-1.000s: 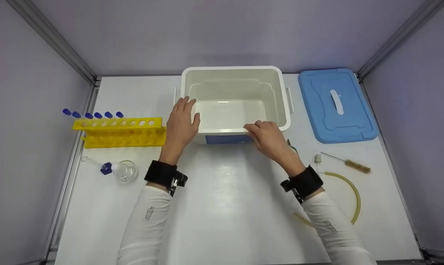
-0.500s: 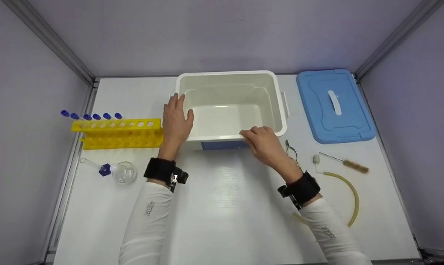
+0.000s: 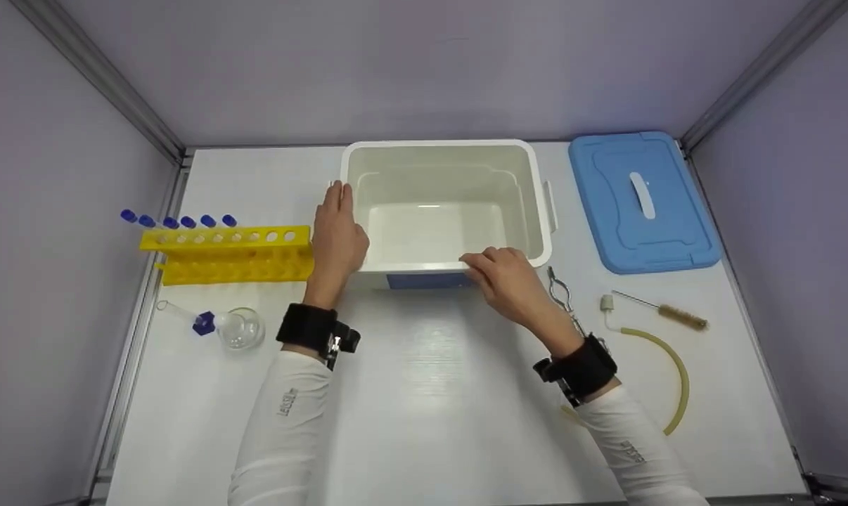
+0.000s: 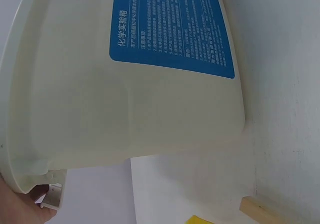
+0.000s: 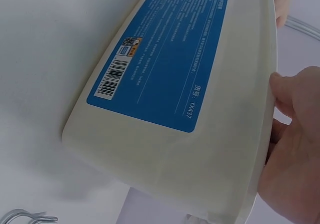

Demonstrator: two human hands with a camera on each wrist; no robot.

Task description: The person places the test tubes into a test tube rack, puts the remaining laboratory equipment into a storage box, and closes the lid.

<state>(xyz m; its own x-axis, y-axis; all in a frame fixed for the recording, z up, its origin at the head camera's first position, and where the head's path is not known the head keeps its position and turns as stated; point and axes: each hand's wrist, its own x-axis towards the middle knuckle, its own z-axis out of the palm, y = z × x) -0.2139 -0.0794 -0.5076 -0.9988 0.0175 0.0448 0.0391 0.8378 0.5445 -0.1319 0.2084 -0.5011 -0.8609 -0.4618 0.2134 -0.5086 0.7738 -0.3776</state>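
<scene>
A deep white plastic storage box (image 3: 434, 172) stands lidless near the back of the table. A blue printed label (image 5: 160, 58) covers part of its front wall. My left hand (image 3: 338, 235) holds the box's left rim at the front corner; the left wrist view shows fingers (image 4: 45, 213) at the white side handle (image 4: 52, 198). With my right hand (image 3: 512, 284) I grip the front rim near the right corner. The right thumb (image 5: 282, 83) presses the rim from outside, and the fingers go over into the box. Its visible interior holds nothing.
Left of the box stand a yellow test tube rack (image 3: 234, 256) with blue-topped tubes and a glass flask (image 3: 241, 329). To the right lie a blue lid (image 3: 645, 204), metal tongs (image 3: 560, 289), a tube brush (image 3: 681, 318) and a yellowish hose (image 3: 677, 365).
The box has shifted toward me, with both hands on its rim. The left thumb has drawn in from over the box, and more of the tongs shows.
</scene>
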